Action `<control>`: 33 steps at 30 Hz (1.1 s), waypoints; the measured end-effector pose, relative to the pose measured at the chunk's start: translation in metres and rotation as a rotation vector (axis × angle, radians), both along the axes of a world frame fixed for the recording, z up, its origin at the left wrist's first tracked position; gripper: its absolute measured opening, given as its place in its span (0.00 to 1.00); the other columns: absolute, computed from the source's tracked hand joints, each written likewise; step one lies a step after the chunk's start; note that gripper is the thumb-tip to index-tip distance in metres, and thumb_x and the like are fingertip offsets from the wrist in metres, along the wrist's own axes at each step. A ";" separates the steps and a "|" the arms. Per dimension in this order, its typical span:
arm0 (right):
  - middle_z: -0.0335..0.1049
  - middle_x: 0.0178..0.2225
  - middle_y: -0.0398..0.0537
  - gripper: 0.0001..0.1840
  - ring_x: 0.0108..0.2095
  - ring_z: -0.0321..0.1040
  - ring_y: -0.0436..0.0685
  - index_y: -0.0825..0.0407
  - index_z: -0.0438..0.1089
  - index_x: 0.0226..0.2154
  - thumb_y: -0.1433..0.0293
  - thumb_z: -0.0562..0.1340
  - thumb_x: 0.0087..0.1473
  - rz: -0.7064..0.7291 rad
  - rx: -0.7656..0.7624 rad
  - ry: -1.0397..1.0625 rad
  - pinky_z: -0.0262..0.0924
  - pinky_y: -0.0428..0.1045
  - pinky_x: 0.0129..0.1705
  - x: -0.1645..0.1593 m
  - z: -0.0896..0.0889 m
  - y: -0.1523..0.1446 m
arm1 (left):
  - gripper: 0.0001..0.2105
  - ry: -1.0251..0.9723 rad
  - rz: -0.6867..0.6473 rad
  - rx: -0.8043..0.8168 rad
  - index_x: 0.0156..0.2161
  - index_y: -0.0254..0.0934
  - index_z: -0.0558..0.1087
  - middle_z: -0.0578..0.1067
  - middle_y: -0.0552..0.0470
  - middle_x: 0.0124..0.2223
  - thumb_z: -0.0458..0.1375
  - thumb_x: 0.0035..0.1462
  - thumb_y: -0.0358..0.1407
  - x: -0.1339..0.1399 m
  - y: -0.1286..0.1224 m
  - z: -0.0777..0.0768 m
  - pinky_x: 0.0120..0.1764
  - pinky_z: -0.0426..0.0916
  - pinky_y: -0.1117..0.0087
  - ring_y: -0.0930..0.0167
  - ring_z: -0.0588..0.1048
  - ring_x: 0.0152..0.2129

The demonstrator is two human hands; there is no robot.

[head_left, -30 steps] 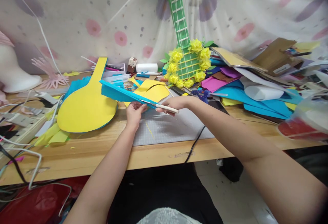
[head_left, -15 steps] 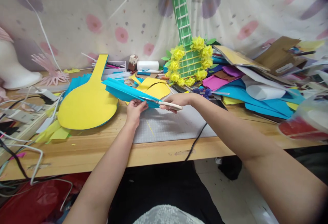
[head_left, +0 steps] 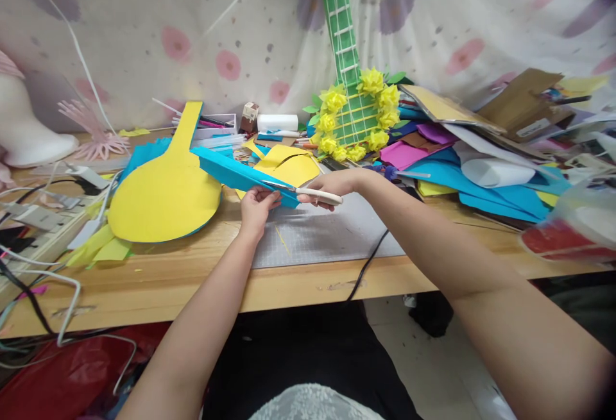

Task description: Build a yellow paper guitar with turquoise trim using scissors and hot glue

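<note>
My left hand (head_left: 260,207) pinches the lower edge of a folded strip of blue paper (head_left: 228,170), which slants down to the right above the cutting mat. White-handled scissors (head_left: 321,196) are gripped in my right hand (head_left: 332,185), their blades pointing left along the strip, close to my left fingers. Whether the blades are parted I cannot tell. Left of my hands lies a yellow guitar-shaped cutout (head_left: 163,199) with blue showing at its edge. Just behind the strip is a piece of yellow paper (head_left: 293,165) with a dark slit in it.
A grey cutting mat (head_left: 332,237) lies beneath my hands, crossed by a black cable (head_left: 368,266). A green paper guitar (head_left: 344,42) with yellow flowers leans at the back. Piled coloured paper (head_left: 491,195) and a clear tub (head_left: 568,234) stand right; cables and a power strip (head_left: 36,218) lie left.
My left hand has shifted very slightly right along the paper's edge. The scissors and my right hand are almost where they were.
</note>
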State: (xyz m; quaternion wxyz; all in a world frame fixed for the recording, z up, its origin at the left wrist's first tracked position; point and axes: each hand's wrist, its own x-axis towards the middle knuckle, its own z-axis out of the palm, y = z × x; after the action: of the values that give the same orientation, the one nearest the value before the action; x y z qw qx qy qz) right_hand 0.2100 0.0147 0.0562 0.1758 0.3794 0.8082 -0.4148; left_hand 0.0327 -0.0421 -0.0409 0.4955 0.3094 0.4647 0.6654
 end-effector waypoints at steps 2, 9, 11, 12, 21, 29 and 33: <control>0.66 0.24 0.46 0.35 0.24 0.64 0.50 0.55 0.64 0.30 0.38 0.55 0.41 0.011 0.007 -0.007 0.57 0.46 0.28 -0.002 -0.005 0.002 | 0.15 -0.028 -0.005 -0.011 0.26 0.32 0.68 0.73 0.52 0.24 0.69 0.33 0.31 -0.001 0.000 0.000 0.30 0.72 0.67 0.69 0.75 0.24; 0.67 0.23 0.46 0.36 0.24 0.64 0.50 0.54 0.63 0.27 0.36 0.51 0.43 0.086 0.158 0.042 0.54 0.46 0.28 -0.004 -0.008 -0.001 | 0.14 -0.086 -0.056 -0.034 0.25 0.32 0.70 0.73 0.53 0.24 0.69 0.31 0.32 -0.004 0.001 0.000 0.27 0.72 0.71 0.70 0.76 0.25; 0.68 0.22 0.45 0.35 0.23 0.63 0.50 0.54 0.64 0.27 0.37 0.50 0.44 0.102 0.217 0.032 0.52 0.46 0.28 -0.003 -0.007 0.001 | 0.14 -0.094 -0.070 -0.038 0.25 0.32 0.70 0.74 0.53 0.24 0.70 0.31 0.33 -0.004 0.001 0.000 0.26 0.72 0.72 0.69 0.76 0.25; 0.68 0.22 0.45 0.35 0.23 0.63 0.50 0.54 0.65 0.28 0.37 0.50 0.44 0.102 0.239 0.027 0.51 0.46 0.27 -0.003 -0.007 0.002 | 0.14 -0.099 -0.077 -0.041 0.25 0.32 0.70 0.74 0.53 0.24 0.69 0.31 0.32 -0.004 0.001 0.000 0.26 0.72 0.72 0.69 0.76 0.25; 0.70 0.25 0.46 0.36 0.25 0.63 0.51 0.54 0.70 0.32 0.38 0.52 0.44 0.105 0.326 -0.016 0.49 0.46 0.28 -0.002 -0.009 0.002 | 0.10 -0.161 -0.183 -0.084 0.26 0.31 0.71 0.74 0.52 0.25 0.68 0.36 0.29 -0.003 0.000 -0.002 0.26 0.71 0.74 0.72 0.76 0.25; 0.70 0.25 0.46 0.36 0.25 0.63 0.51 0.54 0.71 0.34 0.39 0.51 0.46 0.075 0.337 -0.033 0.50 0.46 0.28 -0.004 -0.010 -0.002 | 0.10 -0.140 -0.222 -0.119 0.27 0.31 0.71 0.76 0.51 0.26 0.67 0.38 0.29 0.000 -0.002 -0.003 0.27 0.71 0.75 0.71 0.77 0.26; 0.68 0.22 0.45 0.36 0.23 0.62 0.50 0.55 0.70 0.32 0.39 0.52 0.45 0.068 0.319 -0.009 0.49 0.46 0.27 -0.002 -0.014 0.001 | 0.09 -0.133 -0.217 -0.122 0.27 0.30 0.72 0.76 0.51 0.26 0.67 0.38 0.29 0.002 -0.002 -0.002 0.26 0.70 0.75 0.72 0.76 0.25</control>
State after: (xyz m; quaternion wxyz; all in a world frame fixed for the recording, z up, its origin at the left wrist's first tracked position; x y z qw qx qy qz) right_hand 0.2077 0.0154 0.0422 0.1307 0.3768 0.8753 -0.2735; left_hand 0.0343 -0.0444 -0.0427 0.6122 0.2824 0.4344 0.5973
